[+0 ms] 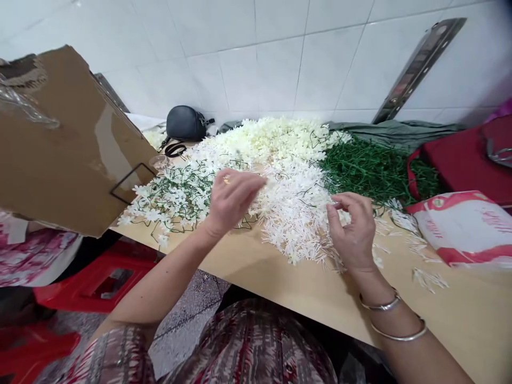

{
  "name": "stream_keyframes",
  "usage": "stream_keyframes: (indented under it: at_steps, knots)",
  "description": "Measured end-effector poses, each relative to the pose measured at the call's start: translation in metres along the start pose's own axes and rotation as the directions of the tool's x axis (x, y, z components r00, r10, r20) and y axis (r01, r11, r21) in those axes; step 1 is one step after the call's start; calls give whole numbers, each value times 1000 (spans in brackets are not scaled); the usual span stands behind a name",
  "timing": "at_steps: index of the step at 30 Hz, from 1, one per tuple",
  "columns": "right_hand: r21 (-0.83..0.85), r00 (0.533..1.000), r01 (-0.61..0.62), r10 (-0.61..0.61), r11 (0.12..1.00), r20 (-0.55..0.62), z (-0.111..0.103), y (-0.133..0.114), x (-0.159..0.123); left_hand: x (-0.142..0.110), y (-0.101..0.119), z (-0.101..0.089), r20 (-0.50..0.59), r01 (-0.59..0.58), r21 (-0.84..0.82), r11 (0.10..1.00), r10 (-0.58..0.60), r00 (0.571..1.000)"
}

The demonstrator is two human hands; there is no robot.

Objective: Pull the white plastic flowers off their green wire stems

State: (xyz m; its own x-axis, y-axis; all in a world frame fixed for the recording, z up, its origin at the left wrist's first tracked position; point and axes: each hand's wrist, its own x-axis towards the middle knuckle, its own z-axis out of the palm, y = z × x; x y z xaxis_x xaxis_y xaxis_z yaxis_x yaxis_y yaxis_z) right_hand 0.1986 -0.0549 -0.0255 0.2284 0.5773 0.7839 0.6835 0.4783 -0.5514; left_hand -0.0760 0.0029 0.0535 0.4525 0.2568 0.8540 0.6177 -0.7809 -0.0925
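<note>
My left hand [236, 198] hovers over the table between the finished-looking white flowers on green stems [182, 194] and a heap of white artificial petals and stamen pieces [298, 213]. Motion smears its fingers, which point to the right, and anything in them is hidden. On the right edge of the heap, my right hand [354, 232] has thumb and forefinger brought together. Whatever small thing sits at those fingertips cannot be made out against the white pieces. Behind both hands lies a pile of cream blossoms [272, 136]. Green plastic stems [364, 168] are piled beyond my right hand.
A large cardboard box [68, 138] stands at the left, tilted over the table edge. A black pouch [186, 124] rests by the tiled wall. On the right are a red bag [468, 154] and a white-and-red packet [466, 226]. Red stools [96, 277] stand below.
</note>
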Motion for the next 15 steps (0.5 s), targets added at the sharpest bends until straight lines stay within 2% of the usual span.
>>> stream_keyframes:
  at_steps: [2, 4, 7, 10, 12, 15]
  knots:
    - [28, 1000, -21, 21, 999, 19, 0, -2, 0, -8, -22, -21, 85, 162, 193, 968, -181, 980]
    - [38, 999, -38, 37, 999, 22, -1, -1, 2, -17, -36, -39, 137, 270, 306, 913, -323, 936]
    - [-2, 998, -56, 56, 998, 0, -4, 5, 6, -26, -30, -50, 160, 329, 297, 896, -386, 909]
    - [-36, 998, -67, 67, 997, -3, -7, 14, 8, -28, 0, -36, 218, 330, 156, 931, -358, 908]
    - [-56, 996, -74, 76, 996, 43, -7, 19, 7, -30, 23, -16, 304, 299, 12, 954, -288, 908]
    - [-78, 984, -85, 96, 993, 147, -4, 22, 2, -39, 47, 17, 443, 259, -137, 956, -175, 879]
